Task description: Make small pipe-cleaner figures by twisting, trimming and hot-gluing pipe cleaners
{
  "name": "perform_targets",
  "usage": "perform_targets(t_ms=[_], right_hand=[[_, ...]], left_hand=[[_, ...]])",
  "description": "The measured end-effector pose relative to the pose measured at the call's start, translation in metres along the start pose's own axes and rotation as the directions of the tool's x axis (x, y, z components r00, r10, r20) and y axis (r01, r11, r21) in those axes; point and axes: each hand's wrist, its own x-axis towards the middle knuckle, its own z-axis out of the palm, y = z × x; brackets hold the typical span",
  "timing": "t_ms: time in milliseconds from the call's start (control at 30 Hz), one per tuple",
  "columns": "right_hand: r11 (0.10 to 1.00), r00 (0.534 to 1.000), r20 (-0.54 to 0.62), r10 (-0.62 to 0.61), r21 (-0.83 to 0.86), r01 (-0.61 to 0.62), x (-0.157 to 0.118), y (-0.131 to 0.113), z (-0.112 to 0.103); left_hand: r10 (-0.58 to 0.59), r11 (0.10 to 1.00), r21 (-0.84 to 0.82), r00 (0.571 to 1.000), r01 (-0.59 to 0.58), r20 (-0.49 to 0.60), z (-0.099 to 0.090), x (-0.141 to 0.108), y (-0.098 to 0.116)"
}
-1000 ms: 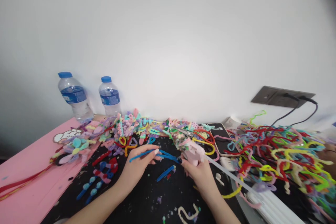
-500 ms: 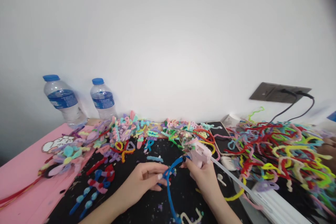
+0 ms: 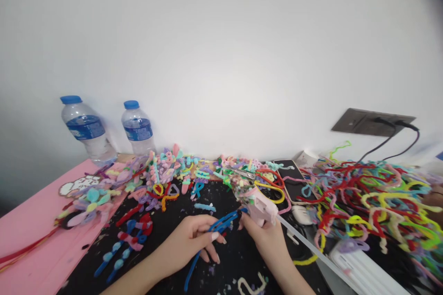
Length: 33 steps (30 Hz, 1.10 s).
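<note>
My left hand point(image 3: 188, 240) pinches a blue pipe cleaner point(image 3: 223, 223) between thumb and fingers. Folded strands of it run right toward my other hand, and a loose tail point(image 3: 191, 273) hangs below the left fingers. In my right hand point(image 3: 266, 239) is a pale pink glue gun point(image 3: 262, 206), with a long translucent glue stick point(image 3: 301, 233) sticking out of its back. The right fingertips also meet the far end of the blue strands; the exact contact there is partly hidden. A short light-blue piece point(image 3: 205, 207) lies beyond the left hand on the black mat point(image 3: 166, 230).
Finished pipe-cleaner shapes point(image 3: 166, 168) line the back by the wall. Two water bottles point(image 3: 90, 133) stand at the left behind pink sheets point(image 3: 31, 221). To the right are a phone point(image 3: 294, 179), a tangled pipe-cleaner heap point(image 3: 374, 198), a white case point(image 3: 367, 272) and a wall socket point(image 3: 363, 122).
The blue pipe cleaner's loop, which hung between my hands, has swung left; its tail now hangs under my left fingers. The strands now lie bunched together. My right hand still holds the glue gun.
</note>
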Motion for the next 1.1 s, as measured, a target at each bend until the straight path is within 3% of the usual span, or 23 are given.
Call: perform_targets(t_ms=[233,567,800,900,1000,1100], right_hand=[[0.998,0.997,-0.053,0.051,0.05,-0.049,0.003,0.003,-0.004],[0.993,0.995,-0.068,0.074,0.092,-0.067,0.004,0.0,-0.004],[0.993,0.991,-0.1,0.084,0.085,-0.076,0.004,0.001,-0.005],[0.993,0.994,-0.104,0.037,0.117,-0.024,0.007,0.001,-0.008],[0.981,0.993,-0.105,-0.046,0.182,0.065,0.008,0.004,-0.011],[0.976,0.997,0.061,-0.054,0.214,0.04,0.007,0.007,-0.013]], left_hand=[[-0.071,0.997,0.0,0.997,0.071,0.007,0.0,-0.001,-0.002],[-0.065,0.998,-0.003,0.996,0.065,0.053,-0.001,-0.004,0.007],[-0.066,0.998,-0.007,0.998,0.066,0.023,-0.002,-0.003,0.006],[-0.046,0.999,-0.004,0.995,0.046,-0.086,-0.005,0.0,0.006],[-0.026,0.999,-0.029,0.966,0.019,-0.257,-0.01,0.002,0.007],[-0.031,0.998,-0.065,0.924,0.007,-0.381,-0.014,0.003,0.01]])
